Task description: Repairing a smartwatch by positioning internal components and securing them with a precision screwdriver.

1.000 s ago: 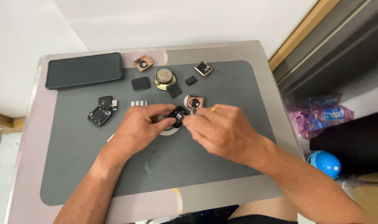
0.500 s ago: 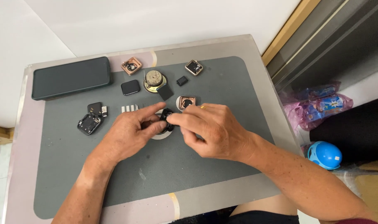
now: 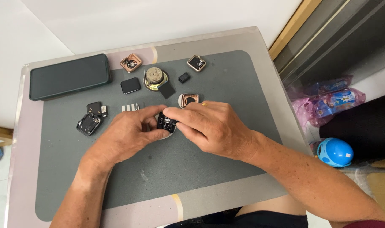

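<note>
Grip: left hand (image 3: pixel 127 133) and right hand (image 3: pixel 211 126) both pinched closed on small black module (image 3: pixel 166 123); above grey mat (image 3: pixel 158 169)

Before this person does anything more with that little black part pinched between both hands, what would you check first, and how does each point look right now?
1. Small black part held by both hands: ok; left hand and right hand pinch it from either side.
2. Part over the grey mat, not off the edge: ok.
3. Pale round piece under the part stays put: cannot tell; mostly hidden by fingers.
4. Rose-coloured square casing clear of the right hand: not ok; it lies right beside the fingers.
5. Dark phone out of the way: ok; far corner of the table.
6. Round metal speaker clear: ok; beyond the hands.
</note>
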